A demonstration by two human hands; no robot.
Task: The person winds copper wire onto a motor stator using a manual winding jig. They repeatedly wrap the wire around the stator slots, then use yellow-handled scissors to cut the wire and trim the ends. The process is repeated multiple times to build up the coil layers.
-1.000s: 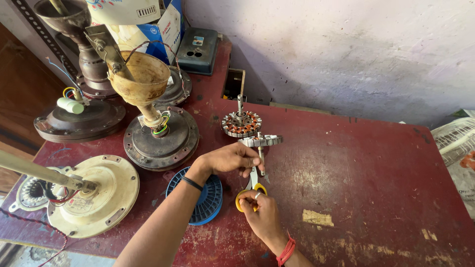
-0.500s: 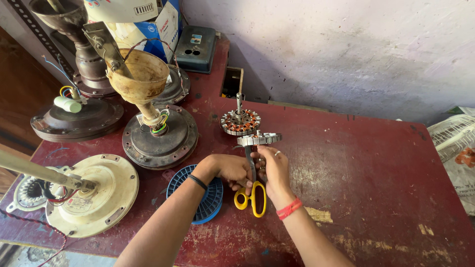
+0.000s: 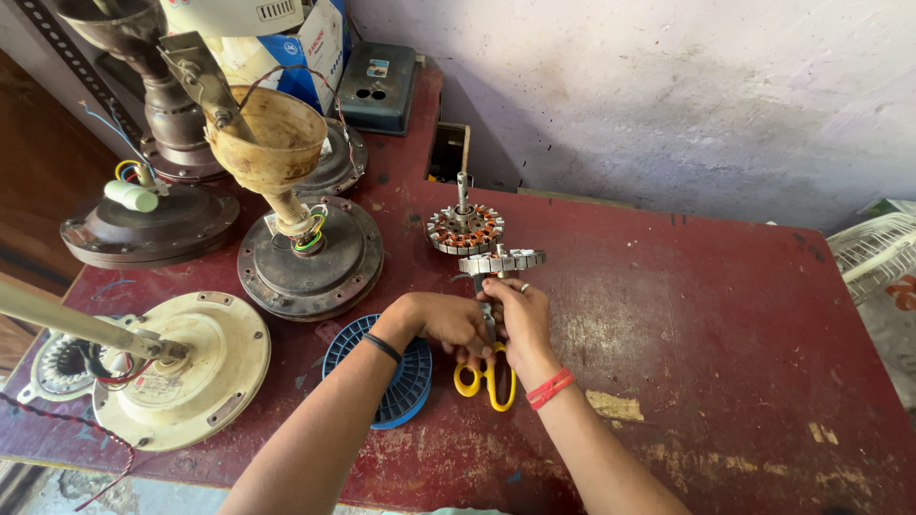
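At the near left edge of the table (image 3: 725,315), a cream fan motor housing (image 3: 181,367) is seen lying flat, with a pale rod and red and black wires at its hub. Beyond it, at the far left, a dark motor housing (image 3: 148,224) with a white capacitor is noted, and to its right a rusty motor base (image 3: 310,257) carrying a tan cup-shaped canopy (image 3: 267,138). A blue ribbed disc (image 3: 396,381) lies near the forearm.

The left hand (image 3: 444,319) is closed around the shank of the yellow-handled scissors (image 3: 487,377), whose loops hang below both hands. The right hand (image 3: 515,315) is closed beside it, fingers wrapped about the same tool; the exact grip of each finger cannot be told. The blades are pointed up into the bare stator core (image 3: 503,260), which is held just above the table, in the middle. No copper is seen on this core, so stripping is judged largely done; cleaning of the slots appears to be left.

Just beyond it stands a wound stator (image 3: 465,229) with copper coils on its shaft. At the far right edge a white fan guard (image 3: 873,257) is partly in view. Nothing is seen obstructing the hands.
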